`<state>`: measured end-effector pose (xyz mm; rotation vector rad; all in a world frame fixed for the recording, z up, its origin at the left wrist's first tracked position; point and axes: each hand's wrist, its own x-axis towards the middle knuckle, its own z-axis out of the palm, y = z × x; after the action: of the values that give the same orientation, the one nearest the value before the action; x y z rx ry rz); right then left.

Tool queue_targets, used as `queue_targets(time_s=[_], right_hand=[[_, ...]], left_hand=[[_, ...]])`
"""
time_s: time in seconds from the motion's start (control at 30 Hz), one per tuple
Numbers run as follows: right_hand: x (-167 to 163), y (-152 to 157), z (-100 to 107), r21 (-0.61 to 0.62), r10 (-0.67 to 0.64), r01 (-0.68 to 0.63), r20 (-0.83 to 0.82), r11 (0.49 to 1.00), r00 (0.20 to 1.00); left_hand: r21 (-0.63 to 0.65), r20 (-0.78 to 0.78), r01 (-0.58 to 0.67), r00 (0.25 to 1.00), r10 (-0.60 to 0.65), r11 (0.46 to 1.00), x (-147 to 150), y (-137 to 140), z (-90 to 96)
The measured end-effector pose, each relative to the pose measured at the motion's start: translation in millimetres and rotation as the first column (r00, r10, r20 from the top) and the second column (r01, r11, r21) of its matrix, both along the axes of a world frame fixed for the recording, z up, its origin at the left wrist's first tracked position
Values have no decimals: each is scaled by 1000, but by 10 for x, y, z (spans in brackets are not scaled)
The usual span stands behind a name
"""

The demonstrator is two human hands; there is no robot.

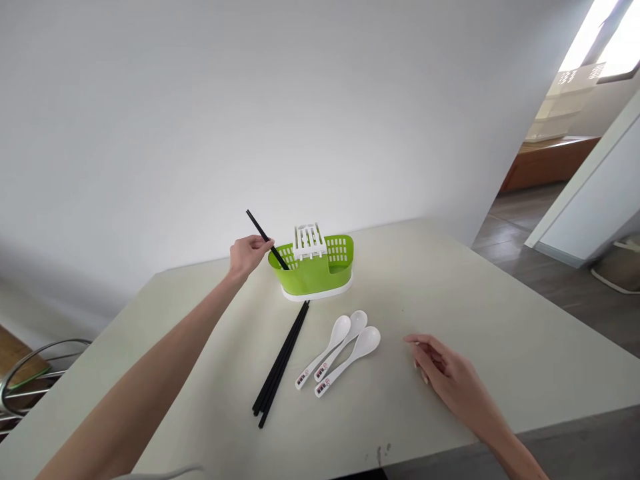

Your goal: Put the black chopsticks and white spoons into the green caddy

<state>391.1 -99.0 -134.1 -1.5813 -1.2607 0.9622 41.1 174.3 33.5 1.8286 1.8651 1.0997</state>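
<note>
My left hand (249, 255) pinches a slanted black chopstick (259, 229) at the left end of a green utensil basket (313, 277). The chopstick's lower end is inside the basket, hidden behind its front wall; whether a second one lies against it I cannot tell. A white slotted rack (310, 241) sits across the basket's top. In front of the basket lies a bundle of several black chopsticks (281, 367). To their right are three white spoons (349, 353), bowls pointing away from me. My right hand (447, 381) hovers or rests right of the spoons, fingers loosely curled, holding nothing.
All this stands on a pale table (400, 433) whose far edge meets a white wall (320, 120). Metal rails (35, 380) of a rack show at the lower left. Beyond the table's right edge are a grey floor (535, 267) and a white partition (590, 200).
</note>
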Motion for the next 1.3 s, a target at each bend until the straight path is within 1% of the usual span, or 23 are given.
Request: queue_targets(time_s=[0.1,0.2,0.37,0.5,0.6,0.67,0.77,0.83,0.9,0.97,1.03,1.1,1.13,1.17,1.2,1.23,1.27,1.3], right_hand=[[6,-2,-21,0,4,-4,4,1000,1000],[6,-10,-24,1,3,-3,2,1000,1000],[6,-25,-17,12,-15,15,14,1000,1000],[18,-29,-52,22,-10,10,18,1000,1000],[28,-21,-93,19,3,-4,20,1000,1000],[28,-14,-108,9,14,-14,16,1000,1000],[20,-9,-98,2,15,-15,9,1000,1000],[14,-12,-79,11,12,-12,11,1000,1000],[11,-19,-60,18,8,-8,15,1000,1000],[11,-26,-49,24,5,-5,12,1000,1000],[11,-30,-43,39,2,-2,3,999,1000],[8,-31,-32,54,-4,4,-3,999,1000],[5,-31,-22,57,-7,7,-4,998,1000],[1,-31,-8,56,-11,11,-6,998,1000],[-3,-32,8,50,-14,15,-7,999,1000],[-7,-33,25,45,-18,18,-7,999,1000],[-11,-36,43,43,-20,21,-5,999,1000],[-14,-39,58,43,-22,22,-1,999,1000]], left_hand=[[27,-90,-2,996,5,1000,22,72,-13],[30,-120,7,993,-4,1000,36,130,-26],[-33,-80,-7,997,4,999,41,190,-50],[-45,6,-17,1000,17,999,24,189,-58],[-81,53,-13,998,18,997,6,189,-60],[-119,60,-3,998,11,993,5,198,-60],[-148,48,-22,998,29,989,22,213,-51],[-148,30,-36,999,41,988,34,208,-39],[-127,20,-13,1000,15,992,29,174,-29],[-67,19,8,1000,-7,998,-3,93,-31],[34,13,-17,1000,17,999,-58,-52,-57],[109,-24,-61,998,64,992,-120,-267,-126],[105,-61,-55,996,62,993,-147,-397,-180],[67,-112,-23,993,30,998,-168,-537,-247],[-11,-170,36,985,-37,999,-182,-681,-326],[-114,-226,117,964,-141,986,-187,-823,-414],[-199,-267,186,935,-235,962,-184,-956,-506],[-265,-297,229,905,-305,937,-174,-1076,-597]])
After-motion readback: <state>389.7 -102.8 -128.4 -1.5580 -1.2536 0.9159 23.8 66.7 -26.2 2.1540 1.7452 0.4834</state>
